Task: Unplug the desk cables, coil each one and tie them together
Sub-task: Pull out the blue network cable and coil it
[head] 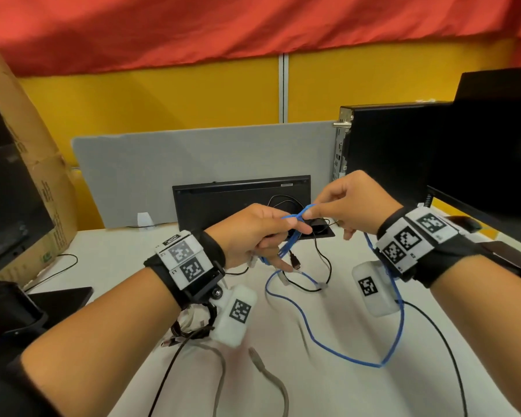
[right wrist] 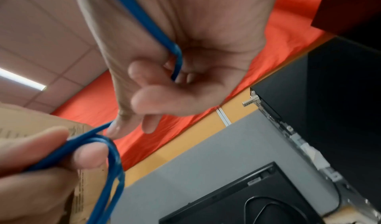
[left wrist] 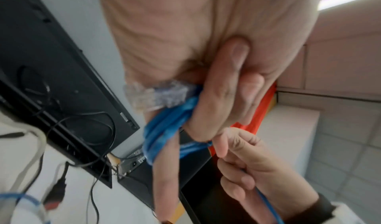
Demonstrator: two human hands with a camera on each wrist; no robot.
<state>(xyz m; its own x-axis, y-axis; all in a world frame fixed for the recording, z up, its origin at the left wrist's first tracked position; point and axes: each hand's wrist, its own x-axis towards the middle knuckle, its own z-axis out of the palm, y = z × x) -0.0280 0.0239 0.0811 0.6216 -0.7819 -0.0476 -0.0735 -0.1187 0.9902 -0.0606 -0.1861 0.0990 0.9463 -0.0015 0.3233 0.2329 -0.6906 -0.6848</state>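
Observation:
Above the white desk [head: 358, 386], both hands work on a blue network cable [head: 328, 347]. My left hand [head: 253, 233] grips several folded loops of it [left wrist: 164, 126], and its clear plug [left wrist: 152, 95] pokes out beside the palm. My right hand [head: 340, 203] pinches the cable [right wrist: 144, 19] between thumb and forefinger right at the loops, and the strand runs on through its curled fingers. The free length hangs from the right hand and trails in a wide curve over the desk. A grey cable [head: 271, 377] and thin black cables [head: 322, 260] lie loose on the desk.
A black keyboard [head: 241, 200] leans against the grey partition [head: 163, 170] over a cable slot in the desk. A black computer tower [head: 382, 145] and a monitor [head: 494, 164] stand at the right. At the left are a cardboard box [head: 30, 164] and another monitor [head: 9, 206].

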